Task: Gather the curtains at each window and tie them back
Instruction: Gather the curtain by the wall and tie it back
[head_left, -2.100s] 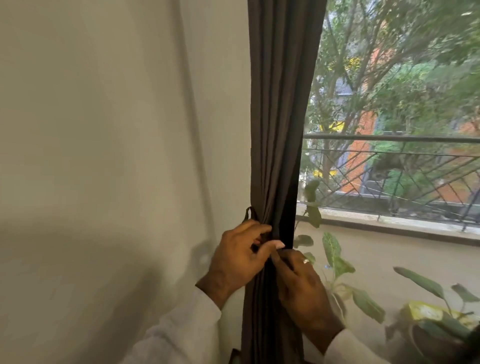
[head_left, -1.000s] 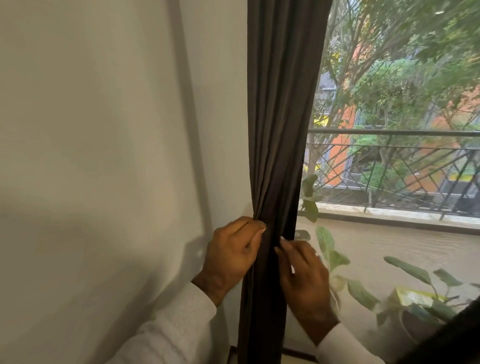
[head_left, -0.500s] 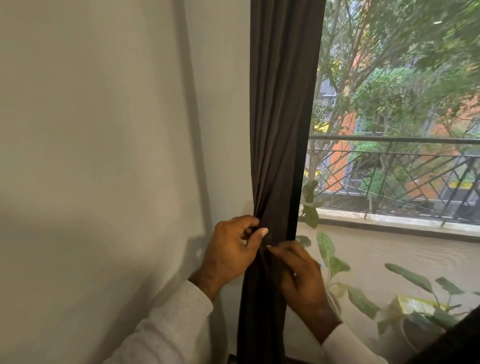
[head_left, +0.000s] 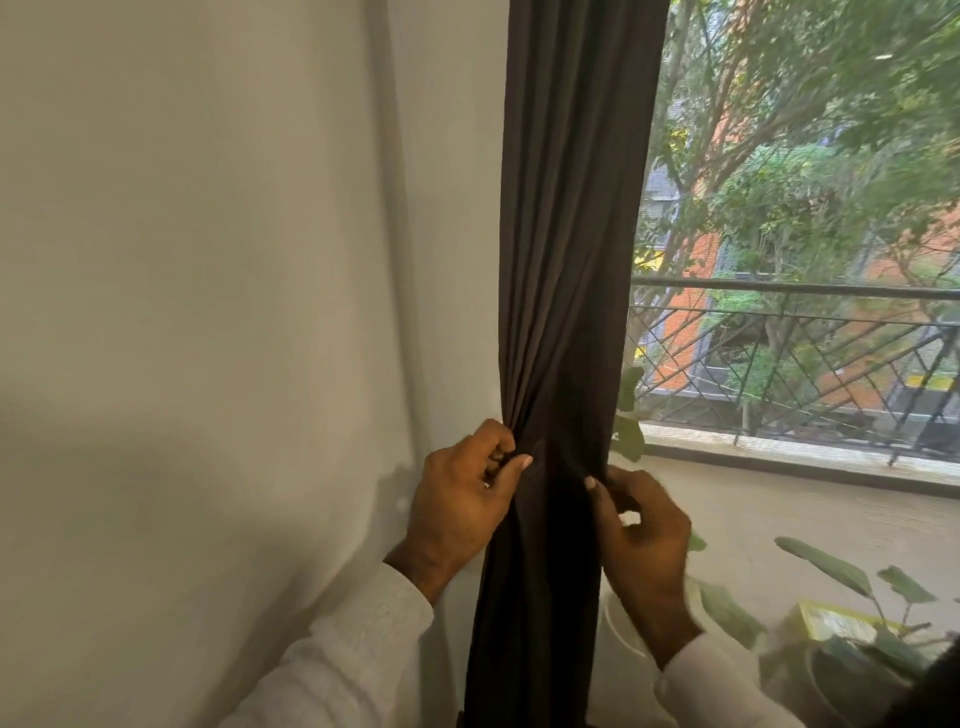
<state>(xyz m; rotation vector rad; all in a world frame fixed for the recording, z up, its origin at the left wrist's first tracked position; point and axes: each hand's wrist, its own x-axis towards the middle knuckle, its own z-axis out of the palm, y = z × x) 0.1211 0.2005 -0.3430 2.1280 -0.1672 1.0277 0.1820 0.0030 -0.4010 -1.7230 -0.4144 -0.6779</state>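
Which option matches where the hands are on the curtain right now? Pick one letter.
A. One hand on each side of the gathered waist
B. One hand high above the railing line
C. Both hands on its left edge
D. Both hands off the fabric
A: the left hand pinches the wall-side edge of the dark curtain, and the right hand pinches the window-side edge, both at the cinched waist.

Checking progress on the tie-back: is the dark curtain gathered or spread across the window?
Gathered. The dark curtain hangs in a narrow bunch, pinched between left hand and right hand; the window is uncovered.
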